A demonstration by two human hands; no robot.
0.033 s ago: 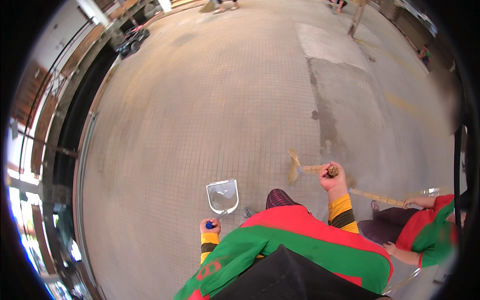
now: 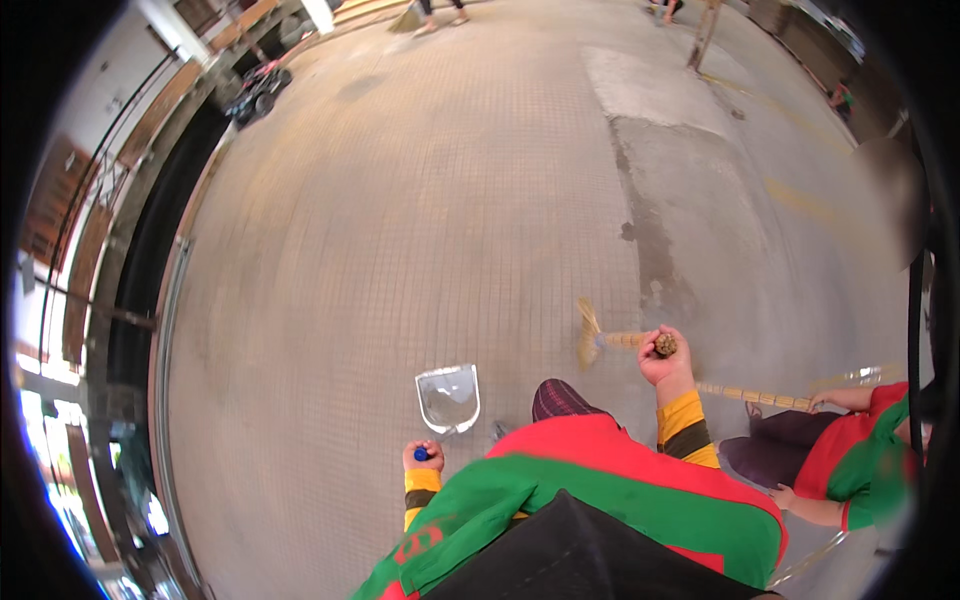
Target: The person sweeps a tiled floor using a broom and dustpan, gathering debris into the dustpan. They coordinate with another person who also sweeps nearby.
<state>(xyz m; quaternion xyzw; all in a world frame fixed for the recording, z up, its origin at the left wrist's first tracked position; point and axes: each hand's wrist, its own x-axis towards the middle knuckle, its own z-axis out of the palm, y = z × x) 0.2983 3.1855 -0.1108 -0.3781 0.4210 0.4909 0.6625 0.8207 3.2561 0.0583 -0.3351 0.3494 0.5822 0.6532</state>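
Observation:
My left hand (image 2: pixel 423 462) is closed round the long handle of a dustpan, whose blue end cap faces up. The dustpan's pan (image 2: pixel 448 398), grey with a pale rim, is just beyond that hand, low over or on the tiled floor; I cannot tell which. My right hand (image 2: pixel 668 364) grips a straw broom by its bound handle (image 2: pixel 624 340), the round handle end pointing up at me. The broom's fanned straw head (image 2: pixel 587 335) extends to the left of that hand, near the floor. Yellow and dark striped sleeves cover both my forearms.
Close on my right, a co-worker in red and green (image 2: pixel 845 460) holds another bound-straw broom handle (image 2: pixel 750 394). Tiled floor (image 2: pixel 400 230) stretches ahead, beside a rougher concrete strip (image 2: pixel 690 190). A dark wheeled vehicle (image 2: pixel 258 95) and a post (image 2: pixel 703 40) stand farther off.
The dustpan and my left hand sit very slightly farther right in the picture. Background things have shifted slightly left. Both hands keep their grip.

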